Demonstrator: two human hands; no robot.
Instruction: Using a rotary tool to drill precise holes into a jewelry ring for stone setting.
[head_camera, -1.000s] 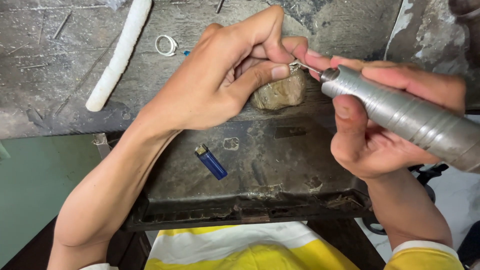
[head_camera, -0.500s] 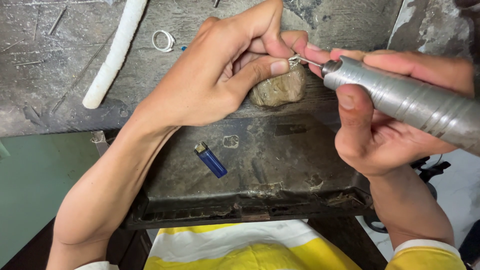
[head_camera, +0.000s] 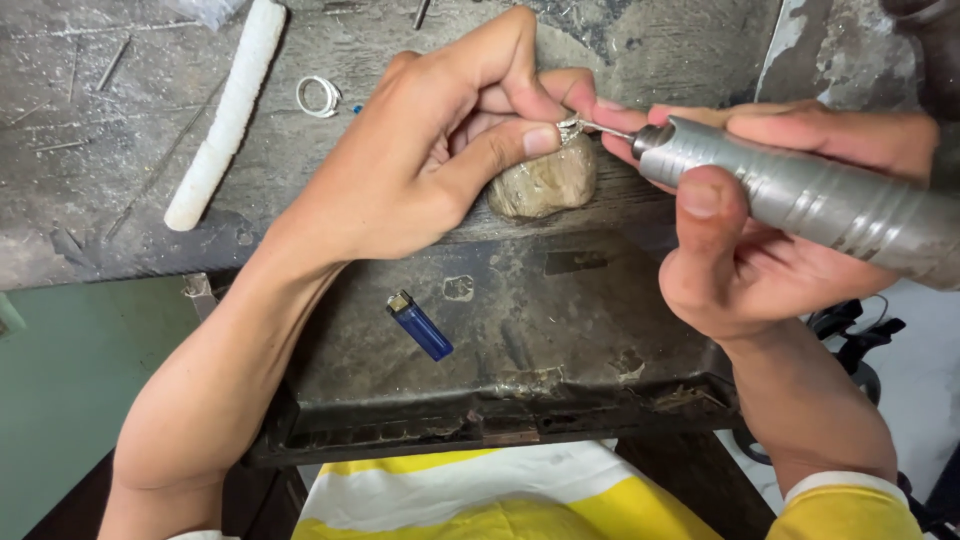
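Note:
My left hand (head_camera: 440, 150) pinches a small silver ring (head_camera: 568, 128) between thumb and fingers, braced over a worn wooden bench peg (head_camera: 545, 185). My right hand (head_camera: 760, 240) grips a grey metal rotary handpiece (head_camera: 800, 195), whose thin bit touches the ring from the right. Both hands meet above the peg at the edge of the dusty workbench (head_camera: 120, 120).
A second silver ring (head_camera: 318, 96) and a white stick (head_camera: 228, 110) lie on the bench at the upper left. A blue lighter (head_camera: 420, 325) rests in the dark metal catch tray (head_camera: 500, 330) below the hands. My yellow and white clothing (head_camera: 500, 500) shows underneath.
The handpiece has shifted slightly up and right while its bit stays on the ring. My left hand keeps its hold in the same spot.

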